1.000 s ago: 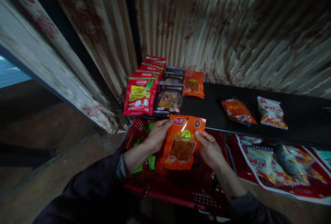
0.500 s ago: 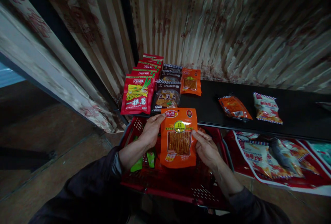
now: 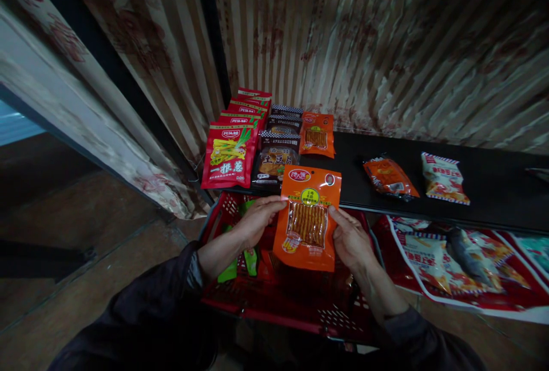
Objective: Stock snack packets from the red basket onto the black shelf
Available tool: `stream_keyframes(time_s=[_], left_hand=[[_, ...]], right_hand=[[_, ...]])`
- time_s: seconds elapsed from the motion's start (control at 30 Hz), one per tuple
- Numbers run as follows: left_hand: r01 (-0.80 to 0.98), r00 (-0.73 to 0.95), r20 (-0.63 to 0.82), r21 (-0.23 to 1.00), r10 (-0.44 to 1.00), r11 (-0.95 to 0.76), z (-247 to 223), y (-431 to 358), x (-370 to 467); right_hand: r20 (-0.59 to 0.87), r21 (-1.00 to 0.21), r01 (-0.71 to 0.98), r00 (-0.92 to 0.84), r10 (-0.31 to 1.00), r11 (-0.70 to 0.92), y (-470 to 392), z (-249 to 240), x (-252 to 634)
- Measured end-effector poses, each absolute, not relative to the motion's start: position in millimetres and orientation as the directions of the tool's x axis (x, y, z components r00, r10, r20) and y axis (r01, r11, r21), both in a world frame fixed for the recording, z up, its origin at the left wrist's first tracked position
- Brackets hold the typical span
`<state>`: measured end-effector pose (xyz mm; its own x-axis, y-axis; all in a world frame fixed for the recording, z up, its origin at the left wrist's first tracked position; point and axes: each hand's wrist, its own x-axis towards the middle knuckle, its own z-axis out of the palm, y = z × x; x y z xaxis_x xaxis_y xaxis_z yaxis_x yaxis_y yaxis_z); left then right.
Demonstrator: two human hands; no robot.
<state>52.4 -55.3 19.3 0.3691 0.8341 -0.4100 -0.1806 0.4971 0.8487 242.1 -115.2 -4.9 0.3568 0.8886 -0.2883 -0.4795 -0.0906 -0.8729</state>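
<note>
Brown floor tiles [image 3: 43, 325] show beside your red basket [image 3: 278, 308]. Over it, your left hand [image 3: 256, 220] and right hand [image 3: 354, 242] are closed on opposite sides of an orange snack bag [image 3: 306, 222], its front facing you. Beyond, red packets [image 3: 227, 156], dark packets [image 3: 275, 162] and a second orange bag [image 3: 316, 134] sit on the black shelf [image 3: 349, 165] before a striped curtain [image 3: 386, 45].

1. Orange packet [image 3: 307, 225]: smooth, glossy plastic.
2. Basket [image 3: 295, 320]: hard, slightly shiny plastic.
3. Shelf [image 3: 348, 162]: smooth, low sheen, material unclear.
4. Curtain [image 3: 364, 45]: creased, matt cloth.
5. Sleeve [image 3: 141, 296]: matt cloth.
6. Floor [image 3: 43, 314]: dull tile.
</note>
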Motion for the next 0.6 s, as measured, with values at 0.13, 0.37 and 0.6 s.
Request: stream_keyframes(time_s=[0.13, 0.37, 0.6], left_hand=[[-0.199, 0.388, -0.455, 0.808, 0.801, 0.555, 17, -60, 55], [-0.109, 0.642, -0.382, 0.812, 0.664, 0.573, 18, -67, 52], [-0.131, 0.723, -0.294, 0.83, 0.625, 0.542, 17, -71, 53]], right_hand=[[-0.293, -0.865, -0.497, 0.392, 0.872, -0.068, -114, -5, 247], [-0.273, -0.873, -0.488, 0.501, 0.821, 0.007, -110, -6, 258], [-0.294, -0.847, -0.53, 0.513, 0.806, 0.028, -109, -1, 261]])
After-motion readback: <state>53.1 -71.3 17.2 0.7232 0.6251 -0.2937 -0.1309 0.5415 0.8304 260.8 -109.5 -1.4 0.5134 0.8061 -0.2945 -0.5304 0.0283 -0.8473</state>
